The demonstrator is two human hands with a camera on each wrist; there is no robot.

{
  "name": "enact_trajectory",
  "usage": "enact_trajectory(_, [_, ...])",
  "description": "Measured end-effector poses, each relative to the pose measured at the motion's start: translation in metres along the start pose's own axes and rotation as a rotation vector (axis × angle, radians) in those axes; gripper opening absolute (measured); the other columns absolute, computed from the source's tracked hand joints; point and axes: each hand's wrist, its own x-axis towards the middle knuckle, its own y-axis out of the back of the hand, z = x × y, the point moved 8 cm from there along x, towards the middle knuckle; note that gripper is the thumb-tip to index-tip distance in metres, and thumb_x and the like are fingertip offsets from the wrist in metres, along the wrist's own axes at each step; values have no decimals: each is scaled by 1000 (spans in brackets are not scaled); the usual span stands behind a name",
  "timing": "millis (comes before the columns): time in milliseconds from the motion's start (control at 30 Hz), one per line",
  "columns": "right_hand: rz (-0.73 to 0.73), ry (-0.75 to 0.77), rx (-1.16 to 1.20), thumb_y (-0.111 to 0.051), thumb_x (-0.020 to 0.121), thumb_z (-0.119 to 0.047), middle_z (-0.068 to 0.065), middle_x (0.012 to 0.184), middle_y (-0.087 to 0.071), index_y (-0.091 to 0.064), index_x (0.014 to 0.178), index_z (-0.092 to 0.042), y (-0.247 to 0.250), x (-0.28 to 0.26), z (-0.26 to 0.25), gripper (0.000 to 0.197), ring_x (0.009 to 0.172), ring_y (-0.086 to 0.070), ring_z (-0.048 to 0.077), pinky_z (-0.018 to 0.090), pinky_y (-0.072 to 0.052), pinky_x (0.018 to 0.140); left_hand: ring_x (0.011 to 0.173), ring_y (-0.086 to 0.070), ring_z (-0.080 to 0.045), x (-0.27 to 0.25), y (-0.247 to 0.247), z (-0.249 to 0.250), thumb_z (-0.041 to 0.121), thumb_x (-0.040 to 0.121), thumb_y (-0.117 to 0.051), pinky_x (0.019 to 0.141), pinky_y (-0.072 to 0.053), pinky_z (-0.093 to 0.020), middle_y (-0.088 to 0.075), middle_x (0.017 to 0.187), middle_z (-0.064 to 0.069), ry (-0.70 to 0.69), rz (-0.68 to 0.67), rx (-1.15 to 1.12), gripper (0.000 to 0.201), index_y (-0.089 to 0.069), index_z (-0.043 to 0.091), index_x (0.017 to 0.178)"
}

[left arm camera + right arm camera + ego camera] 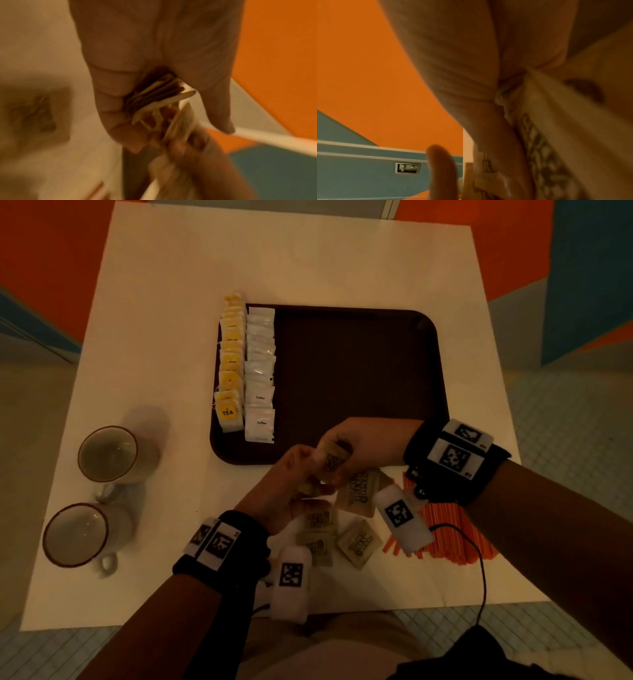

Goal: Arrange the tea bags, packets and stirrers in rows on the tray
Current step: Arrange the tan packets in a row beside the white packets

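Note:
A dark brown tray (359, 364) lies on the white table. Along its left side runs a row of yellow tea bags (230, 364), with a row of white coffee packets (260, 374) beside it. Just in front of the tray my left hand (298, 491) grips a stack of brown sugar packets (157, 94). My right hand (356, 443) pinches one brown packet (334, 457) at the top of that stack. More brown sugar packets (356, 494) lie loose on the table under my hands. Orange stirrers (448, 529) lie in a pile at the right.
Two cream mugs (109, 453) (82, 534) with dark rims stand at the table's left side. The table's front edge (342, 613) runs close below my wrists. Orange and teal walls surround the table.

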Motion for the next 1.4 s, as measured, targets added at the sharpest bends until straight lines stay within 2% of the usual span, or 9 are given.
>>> enact_trajectory(133, [-13, -18, 134, -71, 78, -8, -5, 93, -67, -64, 100, -18, -7, 3, 5, 25, 81, -65, 2, 18, -54, 69, 74, -64, -18, 6, 3, 10, 28, 87, -60, 61, -54, -27, -67, 88, -7, -74, 86, 175, 32, -54, 4, 108])
enact_trajectory(300, [28, -18, 266, -69, 78, -3, 7, 113, -66, -58, 118, -13, -6, 4, 16, 42, 102, -65, 17, 31, -56, 84, 75, -63, -20, 4, 16, 11, 21, 90, -56, 65, -53, -32, -66, 83, -7, -86, 115, 168, 16, -60, 8, 100])
enact_trajectory(433, [234, -25, 559, -66, 78, 2, 10, 121, -61, -58, 116, -13, 12, -2, 34, 41, 108, -62, 23, 40, -52, 93, 73, -66, -16, 1, 30, 9, 16, 92, -52, 60, -56, -27, -66, 89, -7, -113, 191, 8, 12, -59, 10, 100])
enact_trajectory(567, [483, 69, 968, -61, 80, 6, 7, 113, -60, -58, 111, -11, 20, -6, 38, 35, 99, -65, 19, 35, -55, 83, 75, -68, -18, 1, 22, 6, 8, 89, -53, 62, -56, -30, -66, 88, -10, -117, 152, -54, 5, -52, 12, 86])
enact_trajectory(800, [789, 194, 978, -60, 81, 9, 7, 99, -64, -59, 100, -8, 15, -4, 33, 25, 89, -68, 13, 27, -57, 78, 80, -68, -20, 5, 0, 14, 24, 92, -48, 65, -55, -30, -68, 99, -6, -111, 8, -130, 27, -54, 20, 118])
enact_trajectory(1000, [837, 189, 898, -56, 88, -2, 4, 101, -61, -59, 104, -13, 9, -6, 25, 20, 94, -64, 16, 34, -54, 84, 80, -69, -15, 6, 2, 16, 10, 88, -55, 66, -56, -27, -70, 92, -2, -161, 43, -102, 21, -58, 20, 106])
enact_trajectory(1167, [719, 119, 544, -63, 85, -12, 6, 100, -62, -60, 101, -17, 8, -14, 25, 17, 91, -63, 21, 33, -56, 77, 94, -67, -17, 5, 4, 19, 33, 86, -52, 74, -56, -30, -67, 108, -6, -167, 42, -179, 33, -58, 21, 116])
enact_trajectory(1267, [791, 87, 871, -57, 88, -6, 5, 98, -63, -58, 96, -19, 9, -21, 40, 15, 90, -63, 20, 33, -56, 77, 88, -69, -18, 5, 3, 15, 55, 80, -40, 69, -57, -30, -69, 99, -7, -119, 10, -270, 53, -60, 18, 113])
enact_trajectory(1400, [837, 114, 1104, -49, 90, 0, 9, 106, -62, -60, 98, -17, 19, -36, 58, 22, 94, -64, 23, 39, -57, 78, 83, -69, -17, 5, 5, 13, 60, 75, -35, 65, -57, -28, -70, 89, -3, -111, -25, -295, 59, -58, 24, 115])
